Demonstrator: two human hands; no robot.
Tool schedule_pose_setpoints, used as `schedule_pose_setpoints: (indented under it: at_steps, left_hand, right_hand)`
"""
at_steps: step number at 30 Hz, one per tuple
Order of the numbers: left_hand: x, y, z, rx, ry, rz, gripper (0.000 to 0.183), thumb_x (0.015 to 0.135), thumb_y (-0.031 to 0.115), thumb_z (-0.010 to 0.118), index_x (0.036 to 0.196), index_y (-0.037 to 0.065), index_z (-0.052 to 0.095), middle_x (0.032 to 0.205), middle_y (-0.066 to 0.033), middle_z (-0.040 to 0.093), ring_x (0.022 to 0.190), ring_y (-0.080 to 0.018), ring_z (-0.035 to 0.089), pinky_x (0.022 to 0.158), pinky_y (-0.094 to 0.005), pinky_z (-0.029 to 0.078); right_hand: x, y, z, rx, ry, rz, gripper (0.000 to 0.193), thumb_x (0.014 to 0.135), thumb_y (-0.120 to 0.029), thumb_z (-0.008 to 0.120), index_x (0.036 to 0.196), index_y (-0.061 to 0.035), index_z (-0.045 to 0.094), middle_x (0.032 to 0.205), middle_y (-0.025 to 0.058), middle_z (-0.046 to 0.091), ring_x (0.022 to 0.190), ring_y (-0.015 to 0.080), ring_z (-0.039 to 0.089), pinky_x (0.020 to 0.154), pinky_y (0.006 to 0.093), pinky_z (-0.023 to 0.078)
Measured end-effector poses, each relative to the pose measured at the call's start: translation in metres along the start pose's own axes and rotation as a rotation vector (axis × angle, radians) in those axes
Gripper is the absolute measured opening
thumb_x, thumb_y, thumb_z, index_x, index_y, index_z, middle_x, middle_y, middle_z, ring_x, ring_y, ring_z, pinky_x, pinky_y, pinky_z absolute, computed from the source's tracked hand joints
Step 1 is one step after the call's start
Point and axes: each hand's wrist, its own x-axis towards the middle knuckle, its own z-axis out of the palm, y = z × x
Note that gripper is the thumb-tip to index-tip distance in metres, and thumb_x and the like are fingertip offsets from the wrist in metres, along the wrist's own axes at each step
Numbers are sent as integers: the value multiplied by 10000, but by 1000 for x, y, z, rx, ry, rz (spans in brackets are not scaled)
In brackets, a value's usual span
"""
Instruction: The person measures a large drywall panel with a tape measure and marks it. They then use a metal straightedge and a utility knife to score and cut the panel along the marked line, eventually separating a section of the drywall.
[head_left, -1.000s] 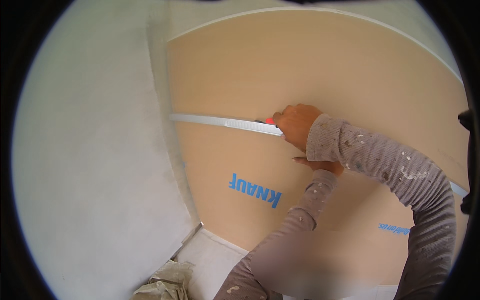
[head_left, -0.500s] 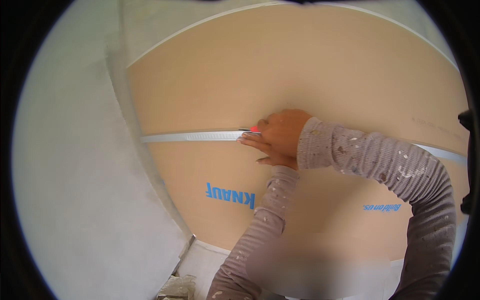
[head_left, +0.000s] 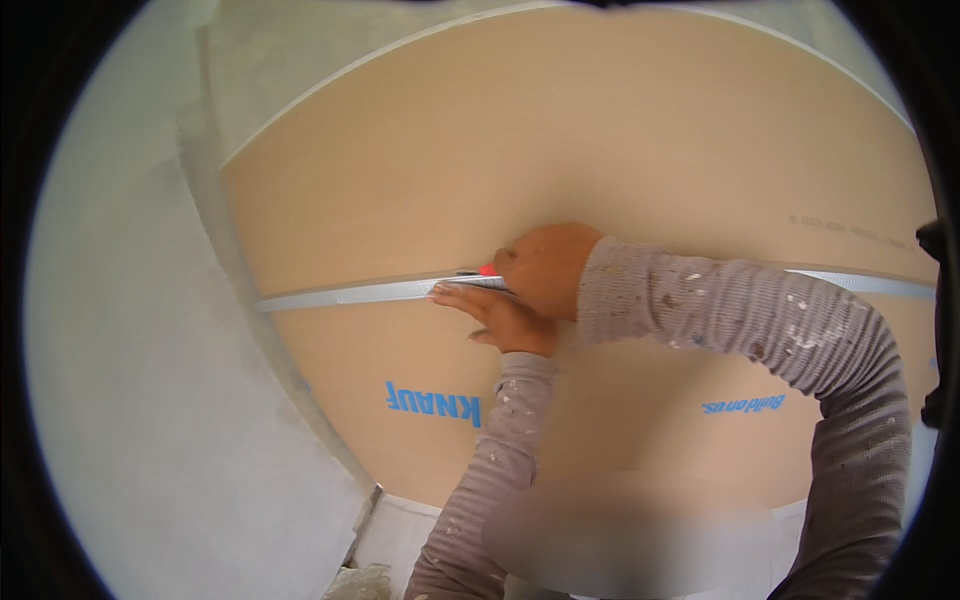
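Note:
A large tan plasterboard sheet (head_left: 600, 120) with blue print spreads out in front of me. Across it, from side to side, lies a straight metal profile strip (head_left: 360, 295). My left hand (head_left: 500, 318) presses on this strip, its fingers stretched out flat to the left. My right hand (head_left: 550, 262) is closed round a red utility knife (head_left: 488, 269), just above and partly over the left hand. The knife's dark tip points left along the strip's far edge. Most of its handle is hidden in my fist, and whether the blade touches the board cannot be made out.
A pale grey wall (head_left: 120, 350) runs along the board's left edge. Pale floor shows past the far edge and at the near left, where a crumpled bag-like thing (head_left: 358, 582) lies. A blurred patch covers the bottom middle.
Both hands and the knife have shifted left along the metal strip. The whole view has also moved slightly, so the strip's left end sits lower.

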Motion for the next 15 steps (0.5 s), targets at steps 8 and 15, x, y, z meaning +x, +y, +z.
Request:
schedule_pose_setpoints:
  at_steps: [8,15]
  left_hand:
    - [-13,4,-20,-506,75,68,1753,462,614,995,1547,-168,-140,1678,-329,-120,1578,-468,-99,1182,-734,201]
    - [-7,-8,-2,-463,163,156,1756,482,654,976,1542,-169,-157,1654,-375,-129,1578,-458,-115,1232,-671,143]
  right_hand:
    - [-127,54,3,-120,67,133,378,871,-42,633,1248,-28,608,872,118,669,768,330,713,652,435,589]
    - [-205,85,-6,-159,41,214,462,875,-30,590,1337,-43,612,920,140,696,750,332,731,649,441,610]
